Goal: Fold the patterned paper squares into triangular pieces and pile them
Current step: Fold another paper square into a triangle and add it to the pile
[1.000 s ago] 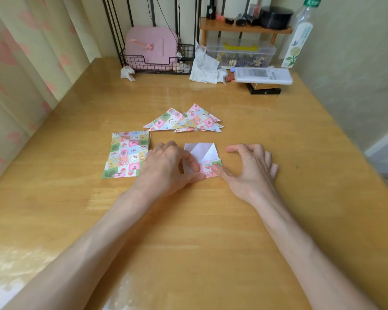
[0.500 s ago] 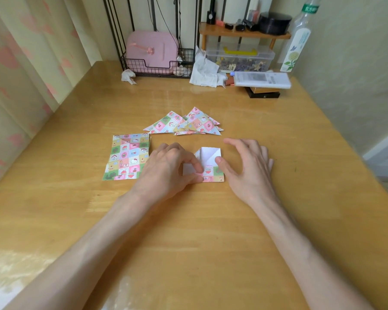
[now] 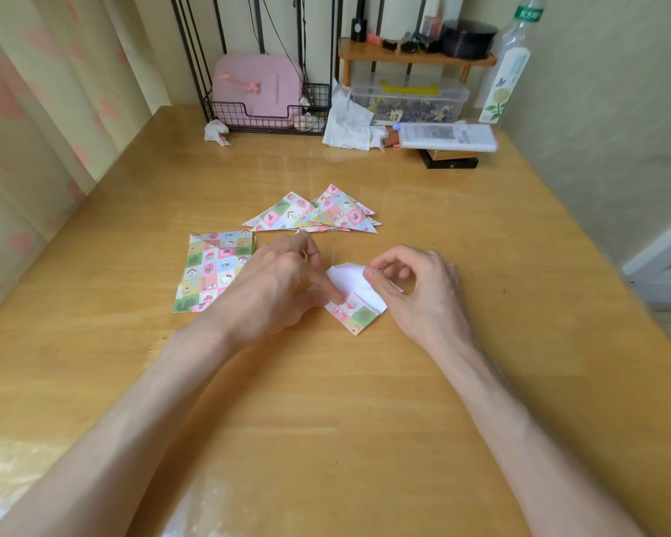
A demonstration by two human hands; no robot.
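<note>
The left hand [image 3: 283,281] pressed a straight forefinger on the half-folded paper [image 3: 359,310] while the right hand [image 3: 419,292] pinched its white flap, folded triangles [image 3: 318,213] lying just beyond both.

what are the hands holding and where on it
The half-folded paper: right hand pinches its white upper edge, left hand presses its left side.
</note>
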